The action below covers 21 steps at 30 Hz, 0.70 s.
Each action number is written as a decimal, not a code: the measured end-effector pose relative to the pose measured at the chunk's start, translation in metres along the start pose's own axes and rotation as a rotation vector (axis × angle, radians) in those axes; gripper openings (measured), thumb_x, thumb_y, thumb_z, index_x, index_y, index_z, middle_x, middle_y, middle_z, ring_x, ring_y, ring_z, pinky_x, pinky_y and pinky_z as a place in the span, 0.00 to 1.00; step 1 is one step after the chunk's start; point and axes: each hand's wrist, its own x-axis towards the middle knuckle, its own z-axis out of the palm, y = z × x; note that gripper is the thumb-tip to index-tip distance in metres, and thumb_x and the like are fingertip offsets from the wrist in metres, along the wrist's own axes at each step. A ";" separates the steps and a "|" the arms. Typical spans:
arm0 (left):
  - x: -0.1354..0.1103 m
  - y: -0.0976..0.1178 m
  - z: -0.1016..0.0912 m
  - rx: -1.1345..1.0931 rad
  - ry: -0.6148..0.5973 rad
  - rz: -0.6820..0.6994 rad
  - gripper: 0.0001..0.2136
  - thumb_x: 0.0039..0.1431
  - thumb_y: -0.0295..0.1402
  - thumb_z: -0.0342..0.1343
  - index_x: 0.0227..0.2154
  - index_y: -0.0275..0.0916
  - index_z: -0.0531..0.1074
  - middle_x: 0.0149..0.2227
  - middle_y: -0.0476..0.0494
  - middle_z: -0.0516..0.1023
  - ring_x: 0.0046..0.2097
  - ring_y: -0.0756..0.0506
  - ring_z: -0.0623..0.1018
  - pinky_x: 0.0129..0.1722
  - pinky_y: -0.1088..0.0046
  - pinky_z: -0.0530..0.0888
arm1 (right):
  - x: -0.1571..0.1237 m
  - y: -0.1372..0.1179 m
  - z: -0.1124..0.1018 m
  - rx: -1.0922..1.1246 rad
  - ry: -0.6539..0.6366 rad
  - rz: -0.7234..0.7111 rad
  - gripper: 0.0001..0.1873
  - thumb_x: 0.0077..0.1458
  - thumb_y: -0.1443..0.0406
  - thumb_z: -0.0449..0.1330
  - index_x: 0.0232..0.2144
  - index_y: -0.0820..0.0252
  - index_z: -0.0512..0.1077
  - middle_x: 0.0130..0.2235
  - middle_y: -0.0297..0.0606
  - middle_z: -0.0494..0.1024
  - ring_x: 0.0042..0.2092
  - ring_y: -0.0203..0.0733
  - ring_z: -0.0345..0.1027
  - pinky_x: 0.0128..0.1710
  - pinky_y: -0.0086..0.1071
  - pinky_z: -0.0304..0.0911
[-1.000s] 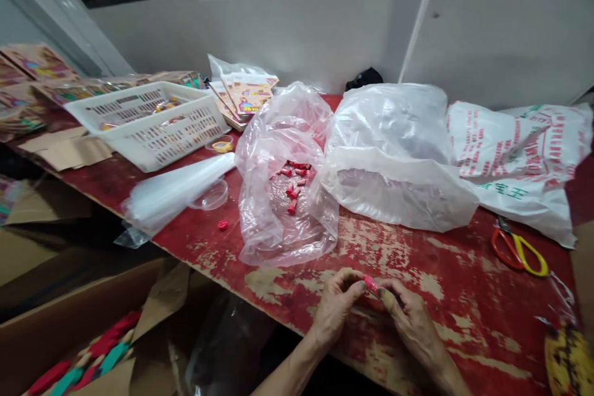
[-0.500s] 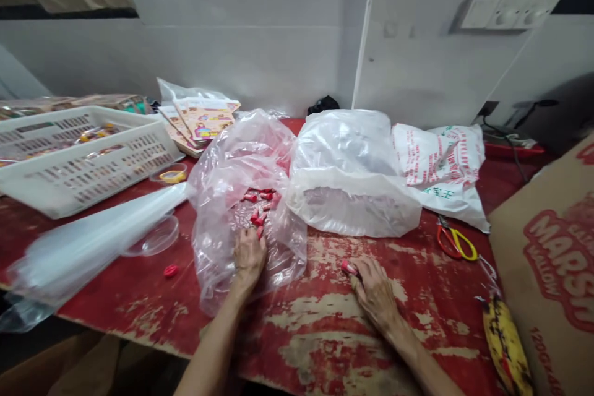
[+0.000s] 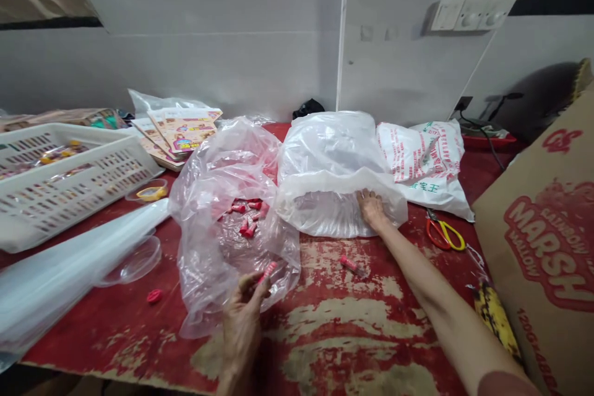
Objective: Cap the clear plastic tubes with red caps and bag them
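My left hand [image 3: 244, 309] is closed on a small red tube [image 3: 266, 272] with pale lettering, held by its end between thumb and fingers above the front edge of a clear plastic bag [image 3: 199, 278]. Several similar red pieces [image 3: 248, 229] lie at that bag's open mouth. My right hand [image 3: 371, 207] reaches to the mouth of a white translucent bag [image 3: 334, 142]; its fingers are stretched forward against the plastic and nothing shows in them. Another red tube [image 3: 347, 262], apparently in a small clear wrapper, lies on the worn red tabletop [image 3: 334, 315].
At the left are a white slatted basket [image 3: 78, 198], clear plastic sheeting [image 3: 83, 266], a round lid [image 3: 134, 263] and a red cap [image 3: 154, 296]. Printed cards [image 3: 190, 130] stand behind. Right are scissors [image 3: 445, 235], a printed white sack [image 3: 427, 154], a banana [image 3: 496, 315] and a carton [image 3: 542, 198].
My left hand has drawn back from the clear bag with a red tube. My right hand has left the other tube on the table and moved forward to the white bag.
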 end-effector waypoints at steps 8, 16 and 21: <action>-0.048 -0.017 0.014 -0.301 -0.095 -0.252 0.19 0.38 0.38 0.69 0.35 0.39 0.76 0.32 0.49 0.77 0.31 0.50 0.74 0.31 0.77 0.70 | -0.020 0.003 -0.010 0.279 0.035 0.008 0.13 0.58 0.69 0.51 0.42 0.71 0.69 0.44 0.56 0.73 0.47 0.49 0.67 0.47 0.39 0.59; -0.068 -0.014 0.050 -0.383 -0.278 -0.314 0.13 0.42 0.35 0.67 0.33 0.38 0.74 0.31 0.50 0.75 0.33 0.51 0.74 0.34 0.77 0.71 | -0.169 -0.038 -0.035 1.386 -0.169 0.099 0.16 0.56 0.56 0.55 0.43 0.59 0.68 0.38 0.39 0.77 0.32 0.38 0.72 0.33 0.32 0.67; -0.078 -0.017 0.061 -0.381 -0.316 -0.306 0.13 0.46 0.35 0.65 0.35 0.39 0.75 0.33 0.50 0.75 0.34 0.52 0.74 0.37 0.77 0.70 | -0.207 -0.046 -0.043 1.527 -0.180 0.202 0.15 0.51 0.56 0.60 0.38 0.58 0.69 0.33 0.36 0.74 0.32 0.38 0.71 0.32 0.30 0.66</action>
